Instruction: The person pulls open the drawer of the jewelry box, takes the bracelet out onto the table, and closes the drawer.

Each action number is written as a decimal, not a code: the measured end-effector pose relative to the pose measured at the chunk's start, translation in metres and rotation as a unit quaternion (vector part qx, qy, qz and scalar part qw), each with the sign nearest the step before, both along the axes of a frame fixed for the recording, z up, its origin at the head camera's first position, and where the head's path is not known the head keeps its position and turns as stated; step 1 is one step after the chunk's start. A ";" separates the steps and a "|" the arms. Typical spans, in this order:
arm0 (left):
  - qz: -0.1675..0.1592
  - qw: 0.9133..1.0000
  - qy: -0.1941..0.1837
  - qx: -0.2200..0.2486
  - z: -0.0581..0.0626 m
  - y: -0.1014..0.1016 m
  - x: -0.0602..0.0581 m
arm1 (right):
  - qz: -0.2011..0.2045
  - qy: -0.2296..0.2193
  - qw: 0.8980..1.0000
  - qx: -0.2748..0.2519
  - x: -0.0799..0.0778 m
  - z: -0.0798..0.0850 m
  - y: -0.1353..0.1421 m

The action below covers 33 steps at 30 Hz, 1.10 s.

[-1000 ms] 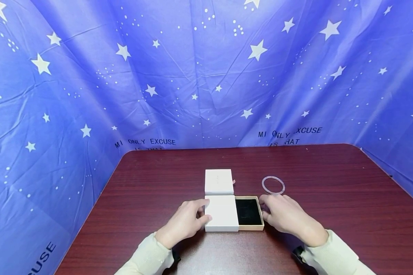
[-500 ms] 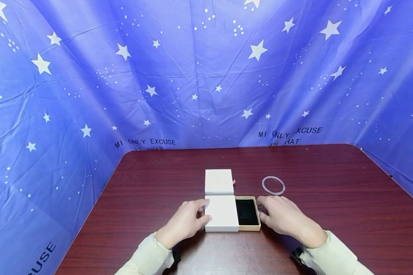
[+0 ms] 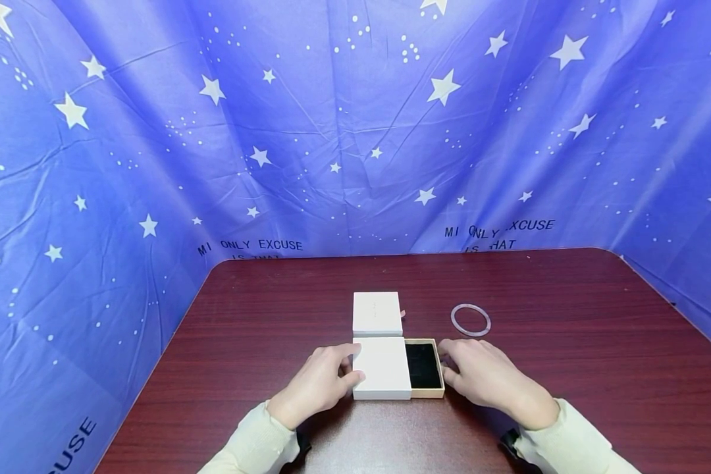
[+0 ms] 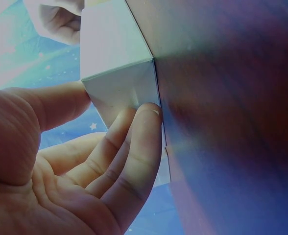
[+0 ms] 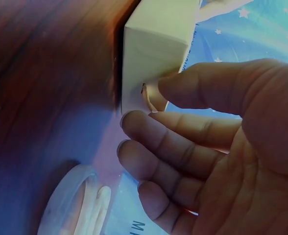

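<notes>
A white sliding box lies in the head view, with its sleeve (image 3: 382, 367) on the left and its drawer (image 3: 424, 368), lined in black, partly out to the right. My left hand (image 3: 318, 380) rests against the sleeve's left end. In the left wrist view its thumb touches the top edge and its fingers (image 4: 139, 147) press the end face. My right hand (image 3: 484, 372) touches the drawer's outer end. The right wrist view shows the thumb (image 5: 198, 85) on that end face beside a small ribbon tab (image 5: 149, 98), other fingers loosely bent.
A second white box (image 3: 376, 312) with a pinkish tab sits right behind the sleeve. A pale lilac bangle (image 3: 471, 320) lies beyond my right hand. The dark red table (image 3: 272, 309) is backed by a blue star-patterned curtain (image 3: 343, 131).
My right hand has moved left, and the drawer has slid further into the sleeve, so less black lining shows. The left hand and sleeve have stayed in place.
</notes>
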<state>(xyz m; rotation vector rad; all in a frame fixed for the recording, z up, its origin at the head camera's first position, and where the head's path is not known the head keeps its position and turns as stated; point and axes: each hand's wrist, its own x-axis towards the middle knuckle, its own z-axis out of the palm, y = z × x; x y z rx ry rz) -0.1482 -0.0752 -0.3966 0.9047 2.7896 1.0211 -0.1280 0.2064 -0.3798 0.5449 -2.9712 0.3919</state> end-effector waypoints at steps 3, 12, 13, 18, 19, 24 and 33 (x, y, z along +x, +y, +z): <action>0.001 1.000 -0.001 0.000 0.000 0.000 0.000 | 0.000 -0.001 1.000 0.001 0.000 0.000 -0.001; 0.006 1.000 -0.004 -0.003 0.000 -0.001 0.000 | 0.006 0.001 1.000 0.000 0.001 0.001 -0.003; 0.006 1.000 -0.004 -0.003 0.000 -0.001 0.001 | 0.006 0.000 1.000 0.001 0.002 0.001 -0.003; 0.007 1.000 -0.004 -0.004 0.000 0.000 0.001 | -0.003 -0.009 1.000 0.003 0.003 0.001 -0.005; 0.007 1.000 -0.003 -0.005 0.001 0.000 0.001 | -0.007 -0.012 1.000 0.003 0.003 0.001 -0.005; 0.006 1.000 -0.002 -0.004 0.001 0.000 0.002 | -0.025 -0.029 0.999 0.008 0.005 0.002 -0.008; -0.001 1.000 0.010 0.001 0.001 -0.001 0.002 | -0.017 -0.027 0.999 0.004 0.005 0.001 -0.009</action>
